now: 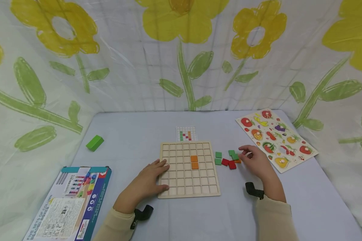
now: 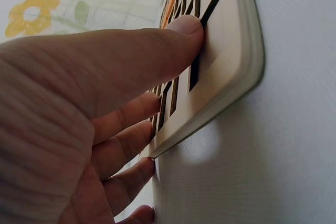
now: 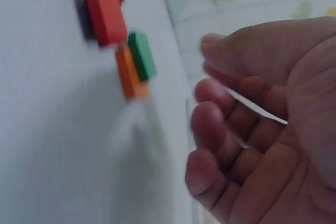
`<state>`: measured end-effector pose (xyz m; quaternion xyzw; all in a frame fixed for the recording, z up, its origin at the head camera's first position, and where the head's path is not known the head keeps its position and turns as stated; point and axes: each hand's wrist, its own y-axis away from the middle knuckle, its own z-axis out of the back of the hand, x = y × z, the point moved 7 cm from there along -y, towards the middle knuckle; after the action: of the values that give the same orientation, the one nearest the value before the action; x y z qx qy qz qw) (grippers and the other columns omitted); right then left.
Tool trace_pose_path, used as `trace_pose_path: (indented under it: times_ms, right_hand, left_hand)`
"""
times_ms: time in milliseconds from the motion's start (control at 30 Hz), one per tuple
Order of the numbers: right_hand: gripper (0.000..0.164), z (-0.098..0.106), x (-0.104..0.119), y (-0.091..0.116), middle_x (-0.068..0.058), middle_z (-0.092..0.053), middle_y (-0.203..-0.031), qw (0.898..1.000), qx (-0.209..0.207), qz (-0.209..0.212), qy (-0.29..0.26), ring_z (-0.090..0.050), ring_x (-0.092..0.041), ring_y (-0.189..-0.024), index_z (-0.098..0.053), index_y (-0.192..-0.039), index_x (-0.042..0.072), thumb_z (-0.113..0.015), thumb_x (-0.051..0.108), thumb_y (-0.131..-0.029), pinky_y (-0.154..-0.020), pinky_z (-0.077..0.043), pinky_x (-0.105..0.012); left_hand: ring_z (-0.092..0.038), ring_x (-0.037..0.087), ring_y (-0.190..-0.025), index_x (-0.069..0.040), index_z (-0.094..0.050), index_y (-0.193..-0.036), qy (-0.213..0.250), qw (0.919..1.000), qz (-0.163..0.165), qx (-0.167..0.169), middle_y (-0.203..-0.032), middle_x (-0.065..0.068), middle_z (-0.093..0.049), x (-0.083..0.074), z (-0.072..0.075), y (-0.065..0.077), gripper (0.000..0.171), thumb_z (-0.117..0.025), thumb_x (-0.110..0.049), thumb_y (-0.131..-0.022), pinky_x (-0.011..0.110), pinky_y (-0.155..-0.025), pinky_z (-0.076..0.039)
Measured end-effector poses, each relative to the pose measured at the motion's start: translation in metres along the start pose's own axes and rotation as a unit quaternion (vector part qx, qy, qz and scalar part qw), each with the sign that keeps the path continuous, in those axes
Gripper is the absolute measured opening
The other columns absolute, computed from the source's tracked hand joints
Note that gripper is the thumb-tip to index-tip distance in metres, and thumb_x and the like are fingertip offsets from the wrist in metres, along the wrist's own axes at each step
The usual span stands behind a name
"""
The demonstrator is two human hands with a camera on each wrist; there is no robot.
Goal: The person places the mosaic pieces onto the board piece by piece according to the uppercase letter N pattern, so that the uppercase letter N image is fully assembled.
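A wooden grid board (image 1: 176, 195) lies on the table with two orange tiles (image 1: 194, 162) in its squares, one above the other. My left hand (image 1: 146, 180) rests on the board's left edge, fingers spread; in the left wrist view the thumb (image 2: 173, 40) lies on the board's face. Just right of a loose tile pile hovers my right hand (image 1: 256, 162), its fingers loosely bent and nothing visible between them. The pile has several green tiles (image 1: 218, 155), red tiles (image 1: 232, 164) and an orange tile (image 3: 126, 72), partly covered by a green one.
A small card with a coloured grid pattern (image 1: 186, 133) lies behind the board. At the right is a fruit puzzle board (image 1: 282, 142). To the left are a green block (image 1: 95, 143) and a blue and white box (image 1: 67, 204). A flowered curtain (image 1: 123, 77) hangs behind the table.
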<state>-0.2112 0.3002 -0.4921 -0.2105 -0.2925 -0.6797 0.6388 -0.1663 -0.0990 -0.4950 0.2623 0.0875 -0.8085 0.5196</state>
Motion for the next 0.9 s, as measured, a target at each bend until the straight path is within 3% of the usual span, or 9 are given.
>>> trace_pose_path:
  times_ms: [167, 500, 900]
  right_hand:
    - [0.033, -0.005, -0.021, 0.004, -0.008, -0.057, -0.111, 0.999, 0.034, -0.013, 0.019, -0.052, -0.024, -0.092, -0.065, -0.129, 0.014, -0.065, 0.024, -0.097, -0.073, -0.049, -0.032]
    - [0.031, -0.017, -0.023, 0.004, -0.007, -0.055, -0.111, 0.999, 0.021, -0.002, 0.046, -0.05, -0.025, -0.096, -0.064, -0.127, 0.019, -0.067, 0.025, -0.097, -0.078, -0.049, -0.032]
    - [0.032, -0.012, -0.025, 0.004, -0.01, -0.056, -0.112, 0.999, 0.001, -0.027, 0.038, -0.051, -0.025, -0.096, -0.06, -0.123, 0.012, -0.068, 0.025, -0.095, -0.078, -0.047, -0.034]
  left_hand:
    - [-0.027, 0.03, -0.151, -0.012, -0.055, -0.146, -0.003, 1.0, 0.004, 0.001, -0.16, 0.003, -0.038, 0.001, -0.001, -0.001, 0.074, -0.084, -0.034, -0.081, 0.053, -0.121, -0.025]
    - [-0.027, 0.029, -0.151, -0.012, -0.054, -0.146, -0.004, 1.0, 0.006, 0.0, -0.16, 0.002, -0.038, 0.001, -0.001, 0.0, 0.074, -0.084, -0.034, -0.081, 0.053, -0.121, -0.024]
    - [-0.027, 0.03, -0.151, -0.012, -0.054, -0.146, -0.005, 1.0, 0.004, -0.003, -0.16, 0.003, -0.038, 0.002, -0.002, 0.0, 0.074, -0.084, -0.034, -0.081, 0.054, -0.121, -0.026]
